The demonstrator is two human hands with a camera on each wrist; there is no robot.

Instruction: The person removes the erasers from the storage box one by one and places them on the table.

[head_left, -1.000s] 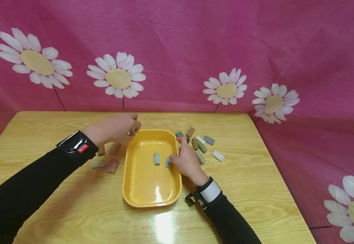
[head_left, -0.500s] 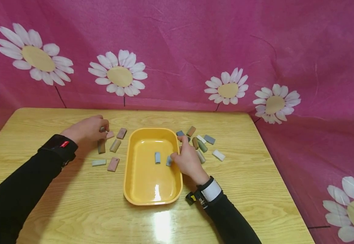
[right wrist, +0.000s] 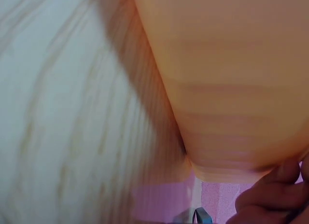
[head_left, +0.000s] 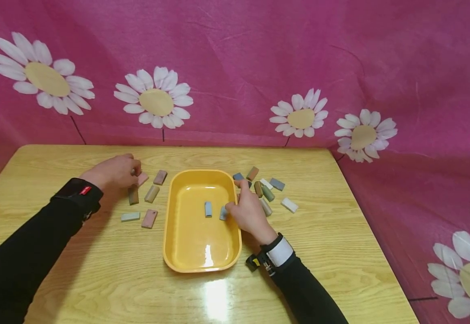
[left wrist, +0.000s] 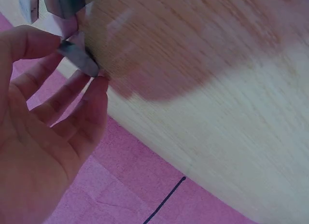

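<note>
My left hand (head_left: 115,172) is over the far left of the table, beside a pink block (head_left: 142,178) and a brown block (head_left: 133,195). Its thumb and fingertips pinch a small grey block (left wrist: 78,59), seen in the left wrist view. My right hand (head_left: 251,211) grips the right rim of a yellow plastic tray (head_left: 202,266), thumb inside and fingers over the outer side; the right wrist view shows the tray wall (right wrist: 231,89) up close. Inside the tray lie a light blue block (head_left: 208,209) and a blue-grey block (head_left: 223,213) near the thumb.
Left of the tray lie a pale green block (head_left: 130,217), a rose block (head_left: 149,218), a tan block (head_left: 151,193) and a mauve block (head_left: 160,177). Several more small pieces, including a white block (head_left: 289,205) and a green one (head_left: 268,193), lie to the right. A pink flowered cloth (head_left: 226,67) hangs behind.
My left hand has moved left from the tray's far left corner to the left group of blocks, a small grey piece at its fingertips. My right hand has stayed on the rim.
</note>
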